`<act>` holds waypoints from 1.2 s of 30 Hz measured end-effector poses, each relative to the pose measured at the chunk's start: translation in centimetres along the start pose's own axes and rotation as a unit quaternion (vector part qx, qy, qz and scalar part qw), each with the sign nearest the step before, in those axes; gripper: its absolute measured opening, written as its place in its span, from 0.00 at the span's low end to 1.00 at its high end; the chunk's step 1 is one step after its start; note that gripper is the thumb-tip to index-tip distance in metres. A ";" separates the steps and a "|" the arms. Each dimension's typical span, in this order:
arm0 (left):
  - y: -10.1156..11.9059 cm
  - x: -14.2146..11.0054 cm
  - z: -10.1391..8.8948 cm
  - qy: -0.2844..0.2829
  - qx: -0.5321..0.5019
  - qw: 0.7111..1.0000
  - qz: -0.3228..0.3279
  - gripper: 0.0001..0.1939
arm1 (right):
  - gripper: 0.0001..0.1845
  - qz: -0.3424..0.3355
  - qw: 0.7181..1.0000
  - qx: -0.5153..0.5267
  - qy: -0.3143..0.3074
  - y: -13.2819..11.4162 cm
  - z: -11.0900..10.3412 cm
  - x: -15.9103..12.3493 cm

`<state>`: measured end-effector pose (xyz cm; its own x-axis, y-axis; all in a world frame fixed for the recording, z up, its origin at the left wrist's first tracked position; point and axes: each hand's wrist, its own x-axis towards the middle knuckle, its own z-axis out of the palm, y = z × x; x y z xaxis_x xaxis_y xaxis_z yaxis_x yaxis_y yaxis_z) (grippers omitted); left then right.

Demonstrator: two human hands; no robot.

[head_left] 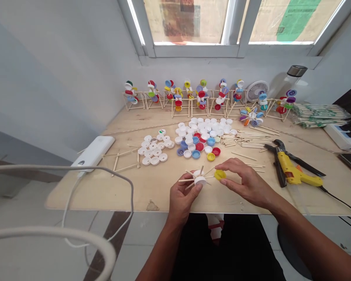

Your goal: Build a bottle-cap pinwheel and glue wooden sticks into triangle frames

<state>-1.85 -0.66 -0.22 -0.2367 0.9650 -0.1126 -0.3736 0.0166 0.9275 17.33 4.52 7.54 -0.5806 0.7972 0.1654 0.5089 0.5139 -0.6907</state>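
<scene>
White bottle caps [200, 180] spiked with wooden sticks [187, 180] sit gripped in our left hand [183, 197] at six o'clock on the worktop [84, 199]; our right hand [245, 183] pinches a yellow cap [220, 174]. These pieces should handle light and stiff, the thin sticks fragile, so we judge the white caps the safest hold.

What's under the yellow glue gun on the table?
Black-handled pliers lie under the yellow glue gun. The part of the pliers beneath the gun is covered, so it can't be seen, and neither can the wooden table top right below it.
</scene>
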 end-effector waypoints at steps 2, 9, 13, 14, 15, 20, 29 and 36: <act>0.0 0.0 0.0 -0.001 0.001 1.000 -0.003 0.20 | 0.14 -0.004 1.000 -0.004 0.001 0.0 0.2 0.0; -0.1 0.0 -0.2 -0.018 0.016 1.000 -0.004 0.20 | 0.14 -0.009 1.000 -0.010 0.004 0.2 0.6 0.3; 0.0 0.0 -0.3 -0.032 0.026 0.999 -0.007 0.19 | 0.14 -0.008 1.000 -0.011 -0.002 0.2 0.7 0.3; 0.0 0.0 -0.3 -0.035 0.027 0.999 -0.007 0.19 | 0.14 -0.008 1.000 -0.011 -0.004 0.2 0.7 0.3; 0.0 0.0 -0.4 -0.038 0.027 0.999 -0.008 0.20 | 0.14 -0.008 1.000 -0.010 -0.005 0.2 0.7 0.3; -0.2 0.0 -0.5 -0.048 0.027 0.998 -0.010 0.19 | 0.14 -0.005 1.000 -0.006 -0.007 0.2 0.8 0.3; 0.1 0.0 -0.4 -0.040 0.046 0.998 -0.012 0.21 | 0.13 -0.013 1.000 -0.021 -0.007 0.3 1.0 0.2; -0.1 0.0 -0.5 -0.042 0.044 0.998 -0.010 0.20 | 0.13 -0.010 1.000 -0.025 -0.010 0.2 1.0 0.2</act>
<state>-2.22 -0.80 -0.50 -0.1519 0.9829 -0.1042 -0.2966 0.0553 0.9534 16.71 4.42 6.75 -0.6031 0.7805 0.1649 0.5278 0.5454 -0.6511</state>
